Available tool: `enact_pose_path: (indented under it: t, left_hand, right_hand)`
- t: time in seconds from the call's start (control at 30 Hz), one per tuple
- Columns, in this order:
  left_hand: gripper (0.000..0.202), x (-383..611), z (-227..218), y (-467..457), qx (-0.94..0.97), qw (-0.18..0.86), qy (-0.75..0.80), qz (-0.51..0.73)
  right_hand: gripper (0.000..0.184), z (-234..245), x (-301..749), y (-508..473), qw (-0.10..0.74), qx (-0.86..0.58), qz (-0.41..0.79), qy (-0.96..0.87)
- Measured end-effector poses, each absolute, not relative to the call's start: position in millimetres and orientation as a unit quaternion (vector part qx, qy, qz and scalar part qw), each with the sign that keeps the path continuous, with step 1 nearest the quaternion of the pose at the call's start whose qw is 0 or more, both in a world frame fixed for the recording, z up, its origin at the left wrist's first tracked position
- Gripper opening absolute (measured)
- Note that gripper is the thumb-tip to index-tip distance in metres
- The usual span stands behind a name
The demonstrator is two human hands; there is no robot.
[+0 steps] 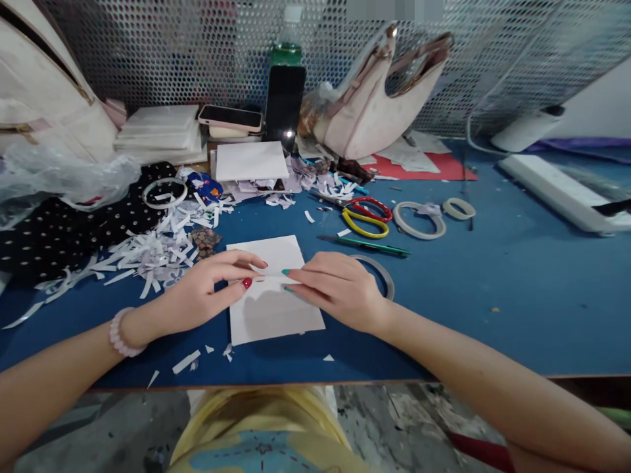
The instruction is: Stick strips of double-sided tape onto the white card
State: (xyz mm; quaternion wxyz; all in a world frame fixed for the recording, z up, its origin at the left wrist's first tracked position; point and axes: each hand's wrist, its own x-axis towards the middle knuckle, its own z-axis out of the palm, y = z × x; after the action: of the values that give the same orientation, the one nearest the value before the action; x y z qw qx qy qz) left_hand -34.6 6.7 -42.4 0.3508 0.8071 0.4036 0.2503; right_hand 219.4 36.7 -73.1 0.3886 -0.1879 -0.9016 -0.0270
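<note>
A white sheet of paper or card (276, 318) lies on the blue table in front of me, its outline slightly skewed. Across its middle runs a thin pale strip (274, 278), held low over or against the sheet; I cannot tell whether it is tape or paper. My left hand (200, 292), with a beaded bracelet at the wrist, pinches the strip's left end between thumb and fingers. At the other end, the thumb and forefinger of my right hand (345, 289) close on it. A tape roll (382, 276) lies partly hidden behind my right hand.
Green craft knife (374, 246), scissors (367, 223) with red and yellow handles and more tape rolls (420, 220) lie beyond my right hand. Paper scraps (158, 253) heap at left. Behind stand a phone (284, 102), a stacked white card (251, 161) and a pale handbag (367, 118).
</note>
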Motion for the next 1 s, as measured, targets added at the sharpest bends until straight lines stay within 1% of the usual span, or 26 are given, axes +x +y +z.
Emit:
enact_pose_path:
  t: [0.17,0.27,0.43,0.53,0.7,0.77,0.9,1.0]
  left_hand:
    - [0.034,-35,-45,6,0.758,0.403,0.468,0.211]
    - [0.035,-38,-44,7,0.747,0.406,0.485,0.206]
    - [0.036,-52,-48,16,0.763,0.327,0.510,0.228]
    - [0.035,-55,-55,16,0.803,0.271,0.488,0.211]
    - [0.048,-52,-66,9,0.845,0.228,0.459,0.151]
    - [0.052,-52,-69,9,0.851,0.215,0.459,0.138]
    - [0.062,-56,-72,12,0.857,0.186,0.471,0.097]
    - [0.063,-58,-71,13,0.865,0.160,0.469,0.072]
  right_hand:
    - [0.018,-76,214,35,0.402,-0.190,-0.014,-0.896]
    - [0.015,-78,212,35,0.409,-0.188,0.002,-0.893]
    - [0.012,-72,216,39,0.413,-0.227,0.049,-0.880]
    - [0.010,-69,216,40,0.402,-0.217,0.087,-0.885]
    - [0.010,-74,206,29,0.398,-0.171,0.144,-0.890]
    - [0.011,-77,204,25,0.390,-0.167,0.140,-0.895]
    - [0.016,-79,205,21,0.349,-0.176,0.108,-0.914]
    - [0.012,-77,207,22,0.352,-0.185,0.104,-0.912]
